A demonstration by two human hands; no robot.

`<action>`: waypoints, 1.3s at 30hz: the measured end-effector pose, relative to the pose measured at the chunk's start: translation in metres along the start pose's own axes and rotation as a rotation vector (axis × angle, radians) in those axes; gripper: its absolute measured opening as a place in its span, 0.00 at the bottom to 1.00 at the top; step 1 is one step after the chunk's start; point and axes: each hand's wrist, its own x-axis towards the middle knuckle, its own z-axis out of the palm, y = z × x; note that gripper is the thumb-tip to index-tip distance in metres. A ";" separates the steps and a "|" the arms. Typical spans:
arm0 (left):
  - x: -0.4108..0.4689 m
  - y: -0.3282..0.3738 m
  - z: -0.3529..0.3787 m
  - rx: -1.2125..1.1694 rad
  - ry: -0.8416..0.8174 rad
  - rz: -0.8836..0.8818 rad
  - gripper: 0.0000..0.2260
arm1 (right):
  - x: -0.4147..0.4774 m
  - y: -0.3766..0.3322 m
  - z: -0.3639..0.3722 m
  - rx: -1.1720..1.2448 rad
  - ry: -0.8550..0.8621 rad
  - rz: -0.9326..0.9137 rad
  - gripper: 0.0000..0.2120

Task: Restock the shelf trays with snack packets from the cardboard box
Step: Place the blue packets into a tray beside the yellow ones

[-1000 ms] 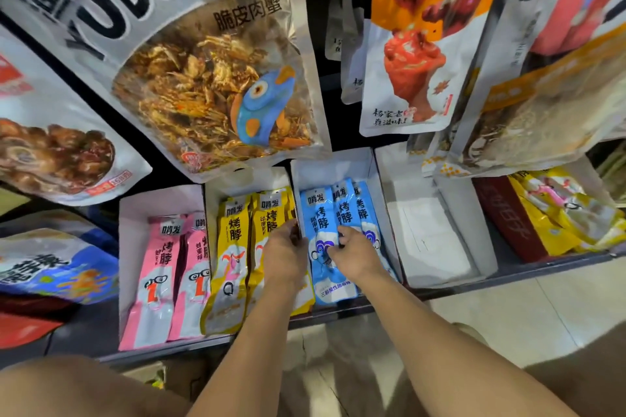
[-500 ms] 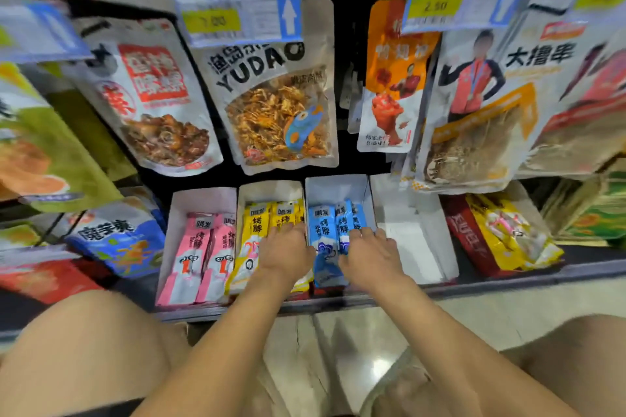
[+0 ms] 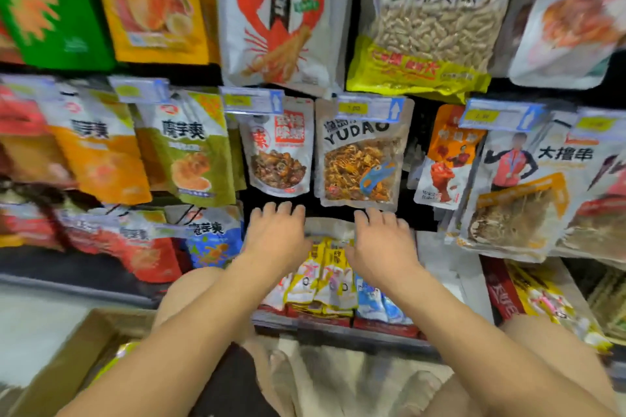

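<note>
Seemingly mid-tidy, the left hand [image 3: 276, 240] and right hand [image 3: 382, 249] both lay palm down over the white card shelf trays [image 3: 330, 226], fingers stretched forward and slightly spread, with nothing visibly pinched or held. Slim yellow snack packets [image 3: 327, 276] stood in the tray between the two hands, and slim blue snack packets [image 3: 371, 303] showed beneath the right wrist. The brown cardboard box [image 3: 57, 362] sat well behind and to the left of the left forearm. A push from here could, I judged, buckle the upright packets or tip them over the tray's front lip. Fingertips reaching further could knock the silver hanging pouch [image 3: 360, 159] just beyond them off its hook. Both palms hid whatever lay beneath them, so any contact could not be told. Pale packets [image 3: 275, 296] under the left wrist were too covered to name by colour. The box was cut off by the frame edge, its contents blurred.
</note>
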 end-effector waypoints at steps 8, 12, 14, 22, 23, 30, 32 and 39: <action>-0.048 -0.096 -0.035 0.044 0.110 -0.236 0.30 | 0.027 -0.098 -0.050 0.005 0.175 -0.258 0.28; -0.074 -0.145 -0.035 0.050 0.110 -0.362 0.30 | 0.038 -0.158 -0.058 0.039 0.218 -0.398 0.26; -0.087 -0.170 -0.031 0.047 0.089 -0.437 0.29 | 0.042 -0.189 -0.056 0.044 0.210 -0.478 0.27; -0.149 -0.245 0.029 -0.009 -0.015 -0.696 0.30 | 0.047 -0.289 0.001 0.022 0.093 -0.683 0.27; -0.154 -0.252 0.040 -0.021 -0.039 -0.721 0.29 | 0.048 -0.298 0.012 0.027 0.074 -0.700 0.27; -0.173 -0.268 0.123 -0.126 -0.205 -0.865 0.25 | 0.055 -0.343 0.095 0.048 -0.063 -0.752 0.28; -0.173 -0.265 0.148 -0.172 -0.261 -0.893 0.25 | 0.058 -0.350 0.118 0.033 -0.106 -0.757 0.29; -0.170 -0.246 0.230 -0.340 -0.451 -1.019 0.30 | 0.067 -0.360 0.197 0.015 -0.308 -0.822 0.31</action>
